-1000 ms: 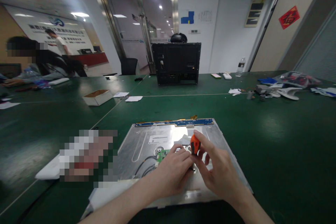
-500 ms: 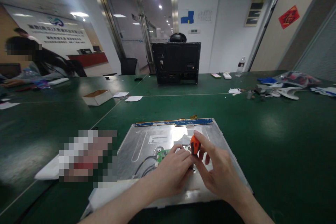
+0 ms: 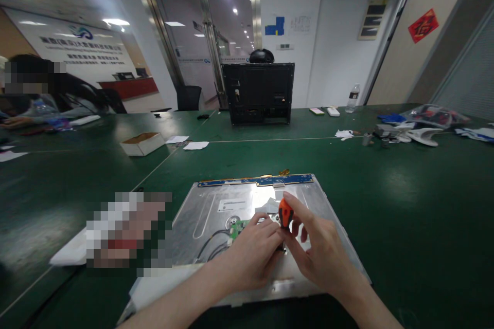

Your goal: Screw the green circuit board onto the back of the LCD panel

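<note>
Head view. Your right hand [image 3: 322,254] is closed on the orange-handled screwdriver [image 3: 286,213], with thumb and fingers gripping the handle. The tool stands nearly upright over the middle of the metal display back panel [image 3: 210,218]. Your left hand [image 3: 252,256] is curled just beside it, fingertips bunched at the tool's lower end. You cannot tell from this view whether they pinch the shank or only rest against it.

The panel lies flat on the green bench [image 3: 405,205], directly before you. A small green circuit board [image 3: 238,226] sits on it just left of your left hand, and black cables [image 3: 211,247] run from the board toward the near edge. A blue strip [image 3: 247,182] runs along the panel's far edge. Farther back on the bench a black monitor housing [image 3: 259,93] stands upright, and an open cardboard box [image 3: 142,143] lies to the left.
</note>
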Demonstrator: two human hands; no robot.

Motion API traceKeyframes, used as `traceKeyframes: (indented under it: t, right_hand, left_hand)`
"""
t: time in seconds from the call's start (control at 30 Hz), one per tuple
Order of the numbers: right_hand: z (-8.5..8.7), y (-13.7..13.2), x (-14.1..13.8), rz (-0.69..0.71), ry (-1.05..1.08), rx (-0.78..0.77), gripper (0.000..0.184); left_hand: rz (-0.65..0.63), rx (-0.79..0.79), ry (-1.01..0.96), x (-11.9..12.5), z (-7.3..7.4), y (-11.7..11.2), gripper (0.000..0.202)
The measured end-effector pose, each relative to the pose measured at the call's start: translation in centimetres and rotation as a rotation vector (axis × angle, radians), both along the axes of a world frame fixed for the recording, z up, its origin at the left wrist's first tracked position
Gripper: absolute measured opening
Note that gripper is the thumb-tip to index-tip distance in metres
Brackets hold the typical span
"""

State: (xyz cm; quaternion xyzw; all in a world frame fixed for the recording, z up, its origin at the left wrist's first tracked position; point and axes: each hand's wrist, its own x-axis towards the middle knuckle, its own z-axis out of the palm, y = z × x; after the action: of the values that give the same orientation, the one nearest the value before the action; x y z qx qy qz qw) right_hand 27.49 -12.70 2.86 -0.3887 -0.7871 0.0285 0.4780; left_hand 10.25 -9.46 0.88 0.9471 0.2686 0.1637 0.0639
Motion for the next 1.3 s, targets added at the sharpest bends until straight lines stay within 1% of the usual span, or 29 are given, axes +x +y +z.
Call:
traceKeyframes:
  t: [0.3, 0.57, 0.73, 0.9, 1.0, 1.1, 1.2, 1.3]
  right_hand:
    - [-0.1, 0.0, 0.1, -0.006, -0.003, 0.043, 0.058]
    - [0.3, -0.3, 0.1, -0.038, 0.081, 0.156, 0.058]
    - [0.2, -0.3, 0.1, -0.061, 0.082, 0.166, 0.058]
    - [0.5, -0.4, 0.1, -0.065, 0.086, 0.165, 0.059]
    - [0.2, -0.5, 0.1, -0.067, 0.111, 0.183, 0.062]
    - [-0.6, -0.6, 0.2, -0.124, 0.184, 0.184, 0.068]
    - [-1.2, -0.6, 0.4, -0.16, 0.292, 0.169, 0.072]
    - [-0.8, -0.8, 0.9, -0.177, 0.376, 0.191, 0.068]
  left_hand:
    - [-0.005, 0.018, -0.01, 0.0, -0.1, 0.0, 0.011]
    - [-0.018, -0.014, -0.021, -0.1, 0.0, 0.0, 0.013]
    - [-0.027, -0.021, -0.007, -0.1, 0.0, 0.0, 0.017]
    - [-0.021, -0.041, 0.008, -0.2, 0.3, 0.0, 0.018]
    - [-0.033, -0.066, 0.012, -0.2, 0.8, -0.1, 0.023]
    - [-0.035, -0.103, 0.021, -0.2, 1.8, -0.2, 0.025]
    - [0.001, -0.106, -0.029, -0.6, 3.0, 0.0, 0.03]
    - [0.077, -0.047, -0.132, -1.8, 4.2, 0.9, 0.033]
